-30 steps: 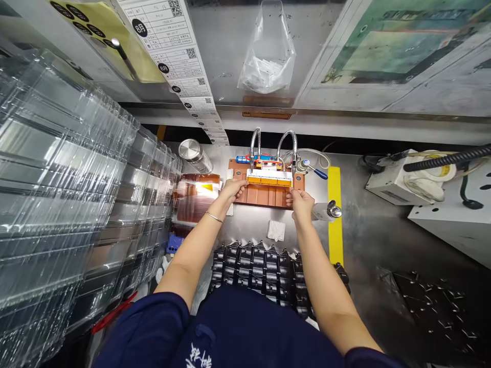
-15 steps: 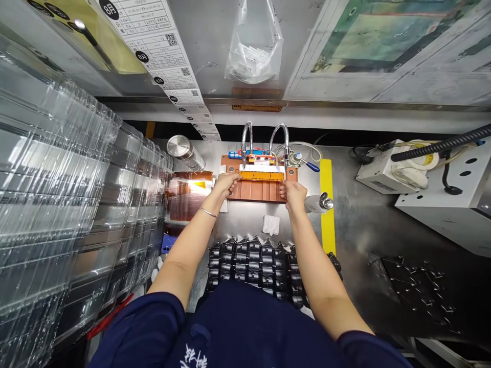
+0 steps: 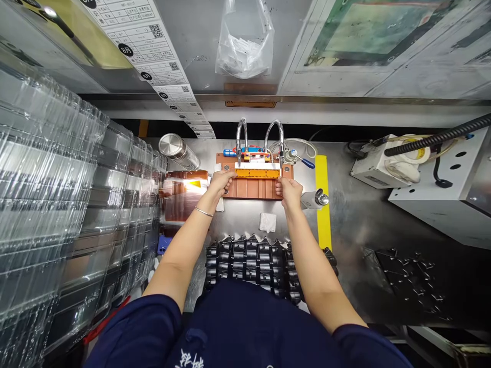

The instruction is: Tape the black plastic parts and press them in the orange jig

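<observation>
An orange perforated strip (image 3: 257, 174) lies crosswise over a copper-brown fixture block (image 3: 255, 190), against a white bar along its far edge. At the strip's left end, my left hand (image 3: 221, 182) is closed in a pinch on it. The right end is pinched by the fingers of my right hand (image 3: 289, 191). Two bent metal hoses (image 3: 275, 134) arch over the fixture from behind, their tips by the white bar. A lever with a blue handle (image 3: 308, 163) sits at the fixture's far right.
Stacks of clear plastic trays (image 3: 49, 204) rise on the left. A steel flask (image 3: 180, 152) stands behind brown film sheets (image 3: 182, 197). Black ribbed parts (image 3: 249, 260) lie close to my body. A pump bottle (image 3: 316, 199) stands beside yellow tape (image 3: 323, 225); a white machine (image 3: 387, 163) is at right.
The whole view has shifted slightly, so things appear a little further left. Both hands keep their pinch on the orange strip, which stays on the fixture.
</observation>
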The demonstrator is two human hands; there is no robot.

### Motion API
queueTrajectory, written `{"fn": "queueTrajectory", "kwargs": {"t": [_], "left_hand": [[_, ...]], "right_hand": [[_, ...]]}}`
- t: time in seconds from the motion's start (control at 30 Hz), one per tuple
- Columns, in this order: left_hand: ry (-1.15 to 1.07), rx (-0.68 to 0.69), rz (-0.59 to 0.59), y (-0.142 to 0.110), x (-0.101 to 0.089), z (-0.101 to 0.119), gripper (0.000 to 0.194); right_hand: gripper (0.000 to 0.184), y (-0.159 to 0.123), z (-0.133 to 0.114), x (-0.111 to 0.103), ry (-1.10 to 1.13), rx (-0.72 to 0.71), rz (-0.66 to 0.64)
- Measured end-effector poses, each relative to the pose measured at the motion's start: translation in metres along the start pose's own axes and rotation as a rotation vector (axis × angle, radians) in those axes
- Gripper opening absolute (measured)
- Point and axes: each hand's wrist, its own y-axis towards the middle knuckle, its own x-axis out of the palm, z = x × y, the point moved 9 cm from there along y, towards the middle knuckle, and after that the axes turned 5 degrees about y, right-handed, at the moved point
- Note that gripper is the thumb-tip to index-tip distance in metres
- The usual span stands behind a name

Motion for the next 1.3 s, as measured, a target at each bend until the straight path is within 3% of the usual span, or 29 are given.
{"fn": "queueTrajectory", "kwargs": {"t": [0.1,0.2,0.3,0.33,0.4,0.47,0.53,0.63,0.7,0.77,0.87,0.93,1.0,1.07,1.13,1.23,1.3], "left_hand": [[0.058,0.012,-0.018,0.002,-0.003,-0.001,0.022],[0.069,0.025,-0.108,0.000,-0.001,0.000,0.025],[0.044,0.031,-0.198,-0.006,0.002,0.003,0.024],[0.034,0.036,-0.214,-0.008,0.001,0.004,0.022],[0.021,0.059,-0.214,-0.015,-0.005,0.004,0.017],[0.026,0.097,-0.183,-0.024,-0.016,0.002,0.014],[0.042,0.138,-0.142,-0.034,-0.029,-0.005,0.011],[0.059,0.144,-0.087,-0.051,-0.041,-0.021,0.009],[0.068,0.121,-0.066,-0.061,-0.043,-0.032,0.009],[0.071,0.115,-0.080,-0.072,-0.038,-0.039,0.009],[0.075,0.143,-0.091,-0.087,-0.034,-0.042,0.011],[0.094,0.178,-0.080,-0.094,-0.035,-0.043,0.013],[0.125,0.236,-0.072,-0.100,-0.035,-0.042,0.013],[0.180,0.336,-0.046,-0.106,-0.034,-0.038,0.012],[0.281,0.490,0.010,-0.117,-0.030,-0.028,0.014],[0.512,0.773,0.103,-0.141,-0.016,-0.009,0.022],[0.670,0.924,0.110,-0.152,-0.001,-0.002,0.026]], "right_hand": [[0.019,0.003,0.006,0.000,-0.015,0.114,-0.040],[0.019,0.002,0.011,0.005,-0.019,0.210,-0.110],[0.021,-0.004,0.009,-0.005,-0.003,0.162,-0.172],[0.022,-0.007,0.007,-0.018,-0.011,0.108,-0.180],[0.026,-0.015,0.000,-0.063,-0.089,-0.058,-0.143],[0.034,-0.030,-0.009,-0.131,-0.277,-0.282,-0.015],[0.044,-0.052,-0.006,-0.205,-0.527,-0.406,0.155],[0.060,-0.082,0.033,-0.283,-0.698,-0.272,0.173],[0.058,-0.099,0.070,-0.307,-0.618,-0.095,0.085],[0.048,-0.110,0.094,-0.315,-0.488,0.001,0.031],[0.038,-0.115,0.080,-0.324,-0.477,-0.104,0.170],[0.037,-0.115,0.046,-0.314,-0.663,-0.273,0.262],[0.039,-0.115,0.009,-0.275,-0.892,-0.489,0.214],[0.040,-0.121,-0.021,-0.207,-1.033,-0.748,0.031],[0.039,-0.131,-0.035,-0.128,-1.089,-0.986,-0.223],[0.037,-0.142,-0.028,-0.020,-1.168,-1.219,-0.579],[0.036,-0.143,-0.016,0.031,-1.209,-1.325,-0.714]]}}
